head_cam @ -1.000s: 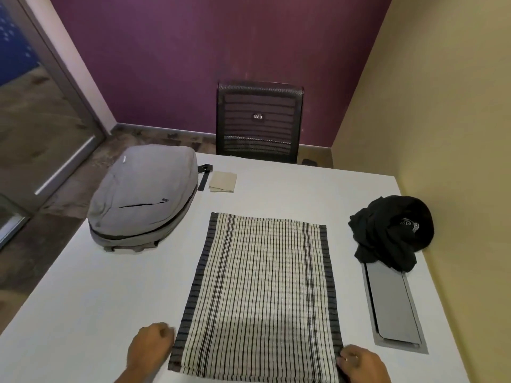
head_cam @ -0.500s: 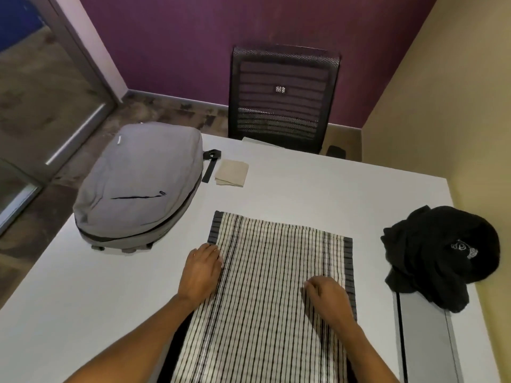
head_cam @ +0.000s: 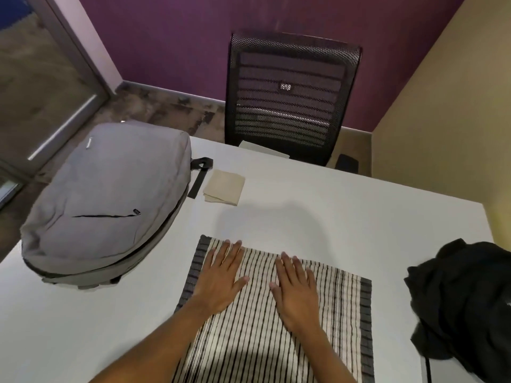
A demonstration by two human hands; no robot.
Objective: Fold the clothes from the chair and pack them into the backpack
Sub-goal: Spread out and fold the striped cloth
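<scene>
A cream cloth with black stripes and grey side borders [head_cam: 331, 313] lies flat on the white table [head_cam: 331, 211] in front of me. My left hand [head_cam: 224, 275] rests palm down on its far left part, fingers spread. My right hand [head_cam: 296, 283] lies flat beside it near the cloth's far edge, fingers apart. A grey backpack [head_cam: 110, 197] lies zipped on the table's left side. A small folded beige cloth [head_cam: 224, 187] sits by its strap. A crumpled black garment [head_cam: 467, 308] is heaped at the right edge.
A black mesh chair [head_cam: 290, 98] stands behind the table's far edge, with something pale on its seat. A yellow wall closes the right side, a purple wall the back. Floor and a glass door lie to the left.
Both hands moved from the cloth's near corners up to its far part and now lie flat with fingers spread. The view has tilted and moved closer to the table.
</scene>
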